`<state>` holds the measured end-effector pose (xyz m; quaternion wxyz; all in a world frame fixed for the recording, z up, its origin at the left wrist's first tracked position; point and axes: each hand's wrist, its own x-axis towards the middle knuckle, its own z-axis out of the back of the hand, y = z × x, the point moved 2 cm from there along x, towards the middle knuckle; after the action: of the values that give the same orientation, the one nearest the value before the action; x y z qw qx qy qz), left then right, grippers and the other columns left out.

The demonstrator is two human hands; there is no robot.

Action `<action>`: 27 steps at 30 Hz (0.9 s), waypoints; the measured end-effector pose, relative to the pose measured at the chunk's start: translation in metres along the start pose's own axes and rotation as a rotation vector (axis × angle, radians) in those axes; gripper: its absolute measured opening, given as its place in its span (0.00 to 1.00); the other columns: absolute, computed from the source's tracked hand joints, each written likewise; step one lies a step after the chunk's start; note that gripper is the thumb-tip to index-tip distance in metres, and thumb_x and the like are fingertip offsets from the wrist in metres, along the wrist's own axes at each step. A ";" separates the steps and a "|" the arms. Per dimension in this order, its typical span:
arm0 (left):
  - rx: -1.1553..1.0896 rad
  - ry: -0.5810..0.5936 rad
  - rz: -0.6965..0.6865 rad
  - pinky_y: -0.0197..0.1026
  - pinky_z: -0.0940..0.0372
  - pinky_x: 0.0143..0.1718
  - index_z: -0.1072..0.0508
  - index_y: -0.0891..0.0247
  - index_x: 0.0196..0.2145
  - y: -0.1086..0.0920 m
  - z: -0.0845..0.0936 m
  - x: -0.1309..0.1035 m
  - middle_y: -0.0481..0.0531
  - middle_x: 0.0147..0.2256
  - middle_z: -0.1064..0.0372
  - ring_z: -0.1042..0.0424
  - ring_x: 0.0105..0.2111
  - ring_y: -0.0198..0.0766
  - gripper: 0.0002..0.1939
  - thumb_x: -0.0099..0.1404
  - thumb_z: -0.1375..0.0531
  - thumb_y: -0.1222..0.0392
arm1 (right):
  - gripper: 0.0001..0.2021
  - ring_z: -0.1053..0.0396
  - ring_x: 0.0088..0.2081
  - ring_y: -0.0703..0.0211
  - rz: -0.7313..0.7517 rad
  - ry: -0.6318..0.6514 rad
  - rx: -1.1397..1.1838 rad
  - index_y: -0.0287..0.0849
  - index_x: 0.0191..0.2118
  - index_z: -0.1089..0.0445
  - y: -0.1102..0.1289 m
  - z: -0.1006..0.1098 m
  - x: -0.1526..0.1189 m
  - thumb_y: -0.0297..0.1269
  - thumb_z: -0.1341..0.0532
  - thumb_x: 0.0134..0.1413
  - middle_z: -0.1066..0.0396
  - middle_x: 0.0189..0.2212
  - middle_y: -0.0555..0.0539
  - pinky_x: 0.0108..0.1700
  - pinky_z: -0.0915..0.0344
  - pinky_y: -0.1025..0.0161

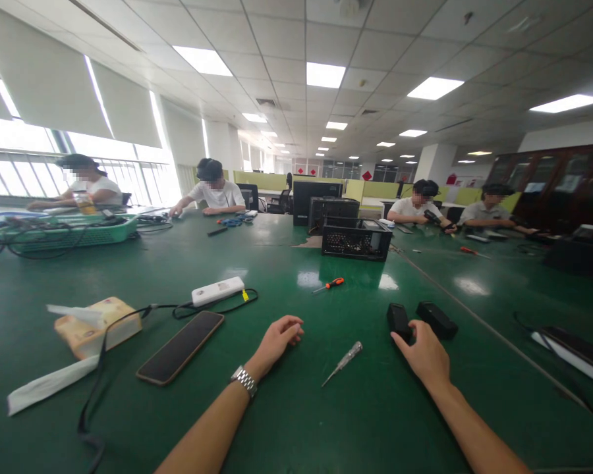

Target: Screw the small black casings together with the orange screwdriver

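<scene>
My right hand [425, 352] grips a small black block [398, 318] by its near end, thumb on the left side and fingers on the right. Just right of it lies a second black block [437, 320], apart from the hand. My left hand [278, 339] rests on the green table [296, 421], its fingers curled loosely together; whether anything is under them is hidden. Between the two hands lies a clear-handled screwdriver [343, 363], tip toward me. Farther back is an orange-and-black screwdriver [329, 285].
Left are a phone [182, 347], a tissue pack [101, 322], a white power strip [218, 291] with a black cable and a green basket [74, 234]. Black computer cases [356, 238] stand ahead. Several people sit at the far side. A dark device [578, 349] lies at right.
</scene>
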<state>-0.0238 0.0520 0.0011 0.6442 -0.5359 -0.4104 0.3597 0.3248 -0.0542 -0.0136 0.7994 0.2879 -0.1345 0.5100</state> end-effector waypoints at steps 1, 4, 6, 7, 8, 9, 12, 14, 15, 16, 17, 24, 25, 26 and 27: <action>0.003 0.003 0.002 0.39 0.35 0.32 0.27 0.66 0.38 -0.001 0.000 0.000 0.52 0.31 0.27 0.29 0.29 0.37 0.15 0.60 0.40 0.52 | 0.22 0.29 0.32 0.51 0.033 -0.010 0.002 0.42 0.40 0.32 0.003 0.000 -0.001 0.56 0.47 0.55 0.28 0.32 0.44 0.29 0.38 0.61; 0.013 0.010 0.007 0.39 0.35 0.32 0.27 0.66 0.38 -0.001 -0.001 0.000 0.53 0.31 0.27 0.30 0.29 0.37 0.15 0.59 0.40 0.52 | 0.20 0.30 0.26 0.55 0.145 0.082 0.034 0.45 0.32 0.29 0.008 -0.004 -0.004 0.55 0.49 0.58 0.29 0.24 0.48 0.28 0.39 0.62; 0.021 0.015 0.008 0.39 0.35 0.32 0.27 0.67 0.38 -0.001 -0.001 0.001 0.53 0.31 0.27 0.30 0.29 0.38 0.15 0.59 0.39 0.52 | 0.20 0.28 0.30 0.55 0.191 0.136 0.053 0.46 0.34 0.27 0.009 -0.009 -0.004 0.53 0.50 0.59 0.26 0.27 0.48 0.32 0.37 0.62; 0.025 0.018 0.008 0.39 0.35 0.32 0.26 0.67 0.38 -0.001 -0.001 0.001 0.53 0.31 0.27 0.30 0.29 0.38 0.15 0.59 0.39 0.52 | 0.20 0.27 0.35 0.54 0.202 0.143 0.061 0.45 0.39 0.26 0.009 -0.011 -0.003 0.52 0.50 0.59 0.24 0.33 0.47 0.36 0.35 0.61; 0.029 0.021 0.008 0.39 0.35 0.32 0.26 0.66 0.37 0.000 -0.001 0.001 0.53 0.31 0.27 0.29 0.29 0.38 0.15 0.59 0.39 0.52 | 0.20 0.28 0.41 0.53 0.208 0.143 0.064 0.45 0.45 0.27 0.008 -0.013 0.000 0.51 0.49 0.58 0.24 0.39 0.45 0.41 0.35 0.60; 0.035 0.025 0.008 0.39 0.35 0.32 0.26 0.66 0.37 0.000 -0.001 0.002 0.53 0.31 0.27 0.29 0.29 0.38 0.15 0.59 0.39 0.51 | 0.22 0.30 0.47 0.51 0.207 0.137 0.061 0.44 0.50 0.29 0.007 -0.015 0.003 0.50 0.47 0.57 0.26 0.45 0.44 0.47 0.36 0.59; 0.051 0.033 0.004 0.39 0.35 0.32 0.26 0.67 0.37 0.001 0.000 0.002 0.53 0.31 0.27 0.29 0.29 0.37 0.15 0.59 0.39 0.51 | 0.24 0.38 0.56 0.50 0.151 0.087 0.025 0.43 0.54 0.31 -0.001 -0.016 0.015 0.48 0.46 0.55 0.34 0.55 0.43 0.56 0.42 0.55; 0.058 0.040 -0.001 0.39 0.35 0.32 0.26 0.67 0.37 0.002 0.000 0.003 0.53 0.31 0.27 0.30 0.29 0.37 0.15 0.59 0.39 0.52 | 0.23 0.42 0.58 0.46 0.061 0.016 -0.011 0.41 0.53 0.32 -0.013 -0.013 0.024 0.45 0.48 0.57 0.36 0.57 0.41 0.58 0.47 0.50; 0.059 0.044 -0.004 0.38 0.35 0.32 0.26 0.66 0.38 0.003 0.000 0.003 0.53 0.31 0.27 0.30 0.29 0.37 0.14 0.60 0.40 0.52 | 0.23 0.44 0.59 0.43 -0.010 -0.036 -0.032 0.40 0.54 0.33 -0.020 -0.010 0.029 0.44 0.48 0.57 0.38 0.58 0.39 0.58 0.48 0.47; 0.060 0.048 -0.006 0.38 0.35 0.32 0.26 0.66 0.38 0.003 0.000 0.003 0.53 0.31 0.27 0.29 0.29 0.37 0.14 0.60 0.40 0.52 | 0.23 0.46 0.59 0.40 -0.109 -0.091 -0.057 0.40 0.55 0.35 -0.029 -0.006 0.033 0.44 0.48 0.56 0.40 0.59 0.38 0.58 0.49 0.44; 0.061 0.051 -0.008 0.38 0.35 0.32 0.26 0.66 0.38 0.003 0.000 0.004 0.53 0.31 0.27 0.29 0.29 0.37 0.14 0.60 0.39 0.52 | 0.26 0.48 0.60 0.38 -0.226 -0.138 -0.080 0.40 0.58 0.38 -0.039 -0.003 0.037 0.45 0.46 0.55 0.43 0.60 0.37 0.57 0.49 0.42; 0.095 0.058 -0.029 0.37 0.35 0.31 0.26 0.66 0.37 0.003 -0.001 0.003 0.52 0.30 0.27 0.29 0.29 0.37 0.13 0.60 0.40 0.53 | 0.27 0.35 0.47 0.26 -0.535 0.014 -0.052 0.41 0.51 0.32 -0.081 0.001 0.048 0.53 0.43 0.48 0.29 0.43 0.31 0.41 0.38 0.39; 0.108 0.062 -0.032 0.37 0.35 0.31 0.26 0.66 0.37 0.003 -0.002 0.003 0.52 0.30 0.27 0.29 0.29 0.37 0.13 0.60 0.41 0.53 | 0.27 0.34 0.45 0.28 -0.516 0.050 -0.036 0.42 0.50 0.31 -0.079 -0.001 0.045 0.54 0.41 0.47 0.28 0.41 0.32 0.40 0.37 0.41; 0.123 0.065 -0.036 0.37 0.36 0.30 0.26 0.66 0.37 0.003 -0.002 0.002 0.52 0.30 0.27 0.29 0.29 0.37 0.13 0.61 0.41 0.53 | 0.28 0.32 0.43 0.31 -0.476 0.087 -0.009 0.43 0.50 0.31 -0.075 -0.002 0.040 0.54 0.40 0.45 0.27 0.40 0.34 0.40 0.36 0.43; 0.140 0.067 -0.041 0.37 0.36 0.30 0.26 0.66 0.37 0.003 -0.002 0.002 0.52 0.30 0.27 0.30 0.29 0.37 0.13 0.61 0.41 0.54 | 0.27 0.30 0.41 0.35 -0.416 0.126 0.033 0.44 0.50 0.32 -0.067 -0.005 0.035 0.53 0.39 0.44 0.27 0.40 0.36 0.40 0.35 0.46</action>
<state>-0.0209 0.0538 -0.0020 0.7007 -0.4928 -0.3735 0.3559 0.4002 -0.0467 -0.0212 0.8894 0.2900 -0.0139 0.3532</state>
